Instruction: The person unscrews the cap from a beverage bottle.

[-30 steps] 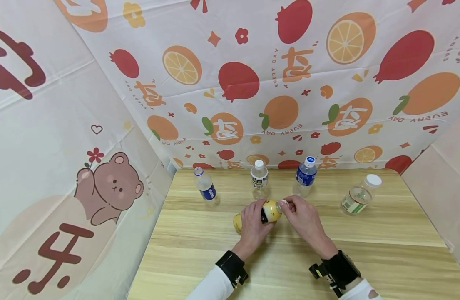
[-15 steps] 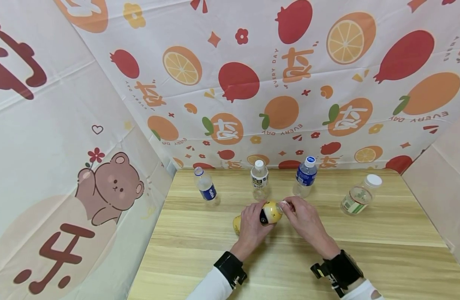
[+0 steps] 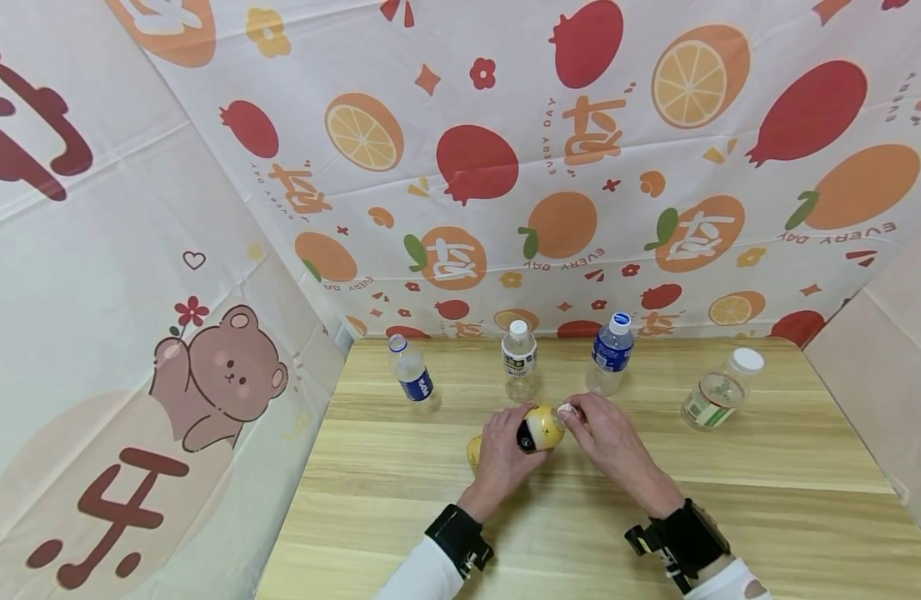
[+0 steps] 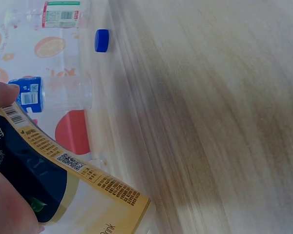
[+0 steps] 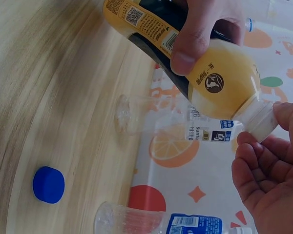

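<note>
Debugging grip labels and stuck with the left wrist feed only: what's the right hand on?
Observer: Right wrist view shows the right hand pinching the white cap at the neck of the yellow bottle.
Operator: Can't see the top of the bottle with the green-and-red label. Lidded?
Observer: Yes, head view shows a white lid on it.
Operator: Any bottle outside my frame uncapped?
Observer: Looks so: in head view the leftmost bottle appears open at the top.

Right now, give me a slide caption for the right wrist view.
Left grip around a yellow bottle, right grip pinching its white cap, a blue cap on the wooden table.
</note>
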Demonstrator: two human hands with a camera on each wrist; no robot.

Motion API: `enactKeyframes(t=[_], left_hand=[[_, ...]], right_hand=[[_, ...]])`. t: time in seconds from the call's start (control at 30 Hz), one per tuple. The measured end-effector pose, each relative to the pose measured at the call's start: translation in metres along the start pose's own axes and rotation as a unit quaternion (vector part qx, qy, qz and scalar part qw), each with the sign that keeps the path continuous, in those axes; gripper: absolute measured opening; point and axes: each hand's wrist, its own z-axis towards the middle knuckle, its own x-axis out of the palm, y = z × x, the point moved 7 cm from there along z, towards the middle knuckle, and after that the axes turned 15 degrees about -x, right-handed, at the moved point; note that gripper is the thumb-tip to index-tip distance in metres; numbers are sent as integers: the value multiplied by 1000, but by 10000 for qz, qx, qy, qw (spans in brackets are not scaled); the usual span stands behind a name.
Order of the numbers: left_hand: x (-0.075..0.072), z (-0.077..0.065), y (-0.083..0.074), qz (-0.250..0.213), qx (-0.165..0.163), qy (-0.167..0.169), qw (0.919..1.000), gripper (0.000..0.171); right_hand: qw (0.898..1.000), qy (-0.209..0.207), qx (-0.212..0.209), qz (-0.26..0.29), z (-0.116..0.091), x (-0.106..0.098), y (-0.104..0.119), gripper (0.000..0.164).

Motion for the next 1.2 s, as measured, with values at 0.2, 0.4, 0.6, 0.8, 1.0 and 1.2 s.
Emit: enactKeyframes(t=[0.2, 0.4, 0.6, 0.8, 1.0, 1.2], left_hand=[[1, 1, 2, 45, -62, 238, 9997, 75], [2, 2, 3, 49, -137, 425, 9990, 75], [2, 3, 3, 61, -142, 470, 9988, 74], [0, 2, 3, 24, -107, 463, 9989, 75], [1, 0, 3, -6, -92, 468, 9989, 76], [1, 0, 4, 16, -84, 490, 9988, 75]], right_hand=[[9997, 147, -132, -118, 0, 0, 1, 15], [9988, 157, -388, -253, 0, -1, 3, 14], [9969, 13, -711, -342, -1, -2, 6, 14], [9923, -158, -1109, -536, -3, -3, 10, 16], [9888, -214, -1337, -621, -5, -3, 12, 21], [9879, -233, -1399, -629, -7, -2, 13, 23]])
